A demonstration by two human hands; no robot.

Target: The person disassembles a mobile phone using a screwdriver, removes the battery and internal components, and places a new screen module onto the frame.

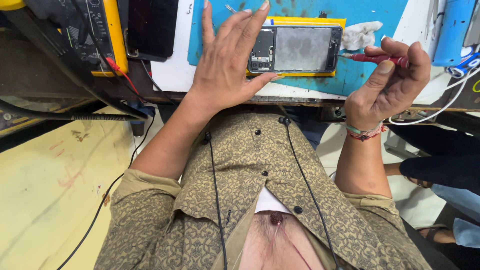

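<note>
An opened phone (295, 49) with its back off lies flat on a yellow block (306, 21), on a blue work mat (320, 10). My left hand (227, 60) rests on the phone's left end with the fingers spread, the thumb along its near edge. My right hand (392, 80) grips a red-handled screwdriver (380, 58); its thin tip points at the phone's right end.
A yellow multimeter (100, 35) with red and black leads stands at the left, beside a dark phone (150, 27) lying face down. A white cloth wad (361, 34) lies on the mat. At the right is a blue case (452, 30) with white cables (440, 107).
</note>
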